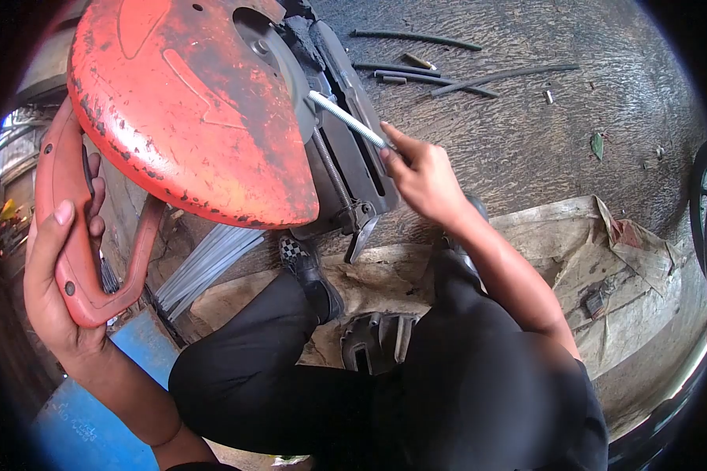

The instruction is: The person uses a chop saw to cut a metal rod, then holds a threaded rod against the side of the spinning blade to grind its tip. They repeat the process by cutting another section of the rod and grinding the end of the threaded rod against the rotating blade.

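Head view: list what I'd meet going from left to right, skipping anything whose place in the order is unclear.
Left hand, bundle of pale rods, black shoe, right hand, small pale bit, green scrap.

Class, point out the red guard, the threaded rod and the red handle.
Red guard [192,125]: head view, middle of its broad face.
Threaded rod [346,118]: head view, its bare middle stretch.
Red handle [64,177]: head view, upper part of the grip.
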`<action>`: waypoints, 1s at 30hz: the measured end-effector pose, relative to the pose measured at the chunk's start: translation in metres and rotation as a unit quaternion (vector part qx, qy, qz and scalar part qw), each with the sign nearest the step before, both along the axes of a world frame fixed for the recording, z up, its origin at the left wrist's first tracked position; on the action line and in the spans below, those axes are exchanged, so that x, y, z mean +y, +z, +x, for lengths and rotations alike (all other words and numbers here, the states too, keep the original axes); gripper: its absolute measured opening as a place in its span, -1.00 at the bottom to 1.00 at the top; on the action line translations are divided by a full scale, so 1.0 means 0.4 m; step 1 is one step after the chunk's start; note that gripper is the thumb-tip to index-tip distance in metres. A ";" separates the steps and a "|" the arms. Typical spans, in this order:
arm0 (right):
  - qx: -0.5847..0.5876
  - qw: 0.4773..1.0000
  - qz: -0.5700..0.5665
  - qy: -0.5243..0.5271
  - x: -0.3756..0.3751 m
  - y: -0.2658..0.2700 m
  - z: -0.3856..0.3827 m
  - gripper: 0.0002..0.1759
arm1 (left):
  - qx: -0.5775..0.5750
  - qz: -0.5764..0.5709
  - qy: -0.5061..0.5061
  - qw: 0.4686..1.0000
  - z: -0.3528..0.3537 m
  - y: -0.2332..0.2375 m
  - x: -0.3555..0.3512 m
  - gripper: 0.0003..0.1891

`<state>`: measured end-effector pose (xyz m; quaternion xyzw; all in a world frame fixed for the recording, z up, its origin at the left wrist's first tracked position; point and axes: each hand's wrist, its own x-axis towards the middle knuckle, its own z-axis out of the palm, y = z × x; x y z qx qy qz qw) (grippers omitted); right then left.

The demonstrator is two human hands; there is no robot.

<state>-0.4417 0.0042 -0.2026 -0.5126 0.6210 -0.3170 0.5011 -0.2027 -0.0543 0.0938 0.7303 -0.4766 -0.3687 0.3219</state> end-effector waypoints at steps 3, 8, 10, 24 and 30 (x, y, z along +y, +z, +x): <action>-0.109 0.990 0.067 0.060 -0.028 -0.034 -0.032 -0.68 | 0.004 0.003 -0.015 1.000 0.001 0.001 0.002 -0.45; -0.176 0.979 0.070 0.071 -0.025 -0.041 -0.031 -0.69 | 0.005 -0.001 0.015 1.000 0.018 0.004 0.003 -0.46; -0.154 0.984 0.037 0.076 -0.022 -0.038 -0.020 -0.71 | 0.015 0.004 -0.006 1.000 0.000 0.003 0.003 -0.47; -0.056 0.984 -0.164 0.032 0.015 -0.045 0.040 -0.77 | 0.009 0.005 0.025 1.000 0.017 0.005 0.002 -0.51; 0.020 0.983 -0.175 0.048 0.019 -0.050 0.050 -0.65 | 0.005 -0.004 0.035 0.999 -0.009 -0.002 0.004 -0.58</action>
